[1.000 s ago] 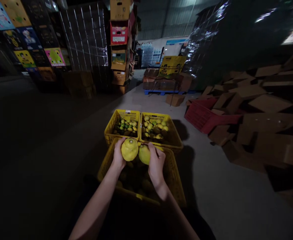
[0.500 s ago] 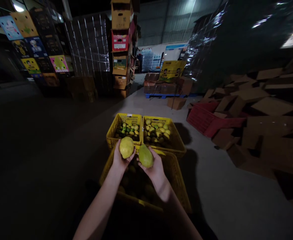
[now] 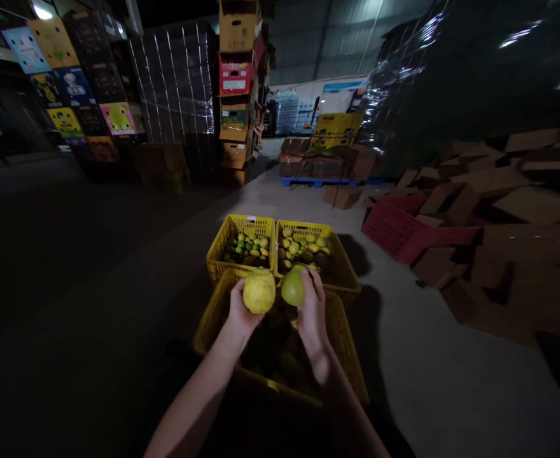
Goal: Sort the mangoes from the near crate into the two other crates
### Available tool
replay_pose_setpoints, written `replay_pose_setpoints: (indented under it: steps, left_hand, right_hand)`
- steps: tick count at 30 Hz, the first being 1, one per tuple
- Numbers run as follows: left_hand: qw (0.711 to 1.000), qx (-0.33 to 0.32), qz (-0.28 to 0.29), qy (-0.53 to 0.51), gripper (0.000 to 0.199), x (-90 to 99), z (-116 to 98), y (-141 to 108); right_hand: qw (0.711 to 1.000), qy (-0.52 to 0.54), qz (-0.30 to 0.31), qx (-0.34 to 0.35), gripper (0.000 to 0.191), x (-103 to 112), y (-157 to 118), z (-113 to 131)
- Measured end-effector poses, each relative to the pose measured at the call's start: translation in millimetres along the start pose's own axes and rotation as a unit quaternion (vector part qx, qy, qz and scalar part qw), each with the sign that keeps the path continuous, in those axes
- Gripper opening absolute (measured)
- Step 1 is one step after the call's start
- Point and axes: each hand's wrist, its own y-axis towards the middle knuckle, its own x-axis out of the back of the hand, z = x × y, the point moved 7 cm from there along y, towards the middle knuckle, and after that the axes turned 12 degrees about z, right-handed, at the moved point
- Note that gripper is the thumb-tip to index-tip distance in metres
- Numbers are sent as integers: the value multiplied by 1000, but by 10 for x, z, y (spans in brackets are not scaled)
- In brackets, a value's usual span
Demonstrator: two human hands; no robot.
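Observation:
My left hand [image 3: 242,312] cups a bumpy yellow lemon-like fruit [image 3: 259,291], its fingers curled round the side and underneath. Beside it, my right hand [image 3: 312,308] grips a smooth green fruit [image 3: 293,285], fingers over its right side and top. The two fruits are close together but apart, above the nearest yellow crate [image 3: 351,346]. Inside that crate lie more fruits in deep shadow, hard to make out. Beyond stand a yellow crate [image 3: 217,253] of small green and yellow fruits on the left and another yellow crate [image 3: 345,270] of mostly yellow fruits on the right.
Flattened cardboard boxes [image 3: 523,254] and a red crate [image 3: 397,229] lie piled on the right. Behind the crates rise a tall stack of cartons [image 3: 236,76] and a blue pallet [image 3: 318,182] carrying boxes. Wrapped stacks [image 3: 179,95] stand further left on the grey floor [image 3: 413,356].
My right hand has turned the green fruit, so a rounder end now shows, and raised it slightly. My left hand has moved right with the yellow fruit. The view has shifted a little.

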Motion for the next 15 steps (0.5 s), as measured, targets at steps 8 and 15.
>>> replay_pose_setpoints:
  steps: [8,15]
  left_hand:
    - [995,-66,70,6,28,-136,6,2]
    - [996,-82,28,37,10,21,11,26]
  right_hand:
    - [913,-339,167,157,47,-343,-282,-67]
    - [850,-401,212,268,79,-429,-503,143]
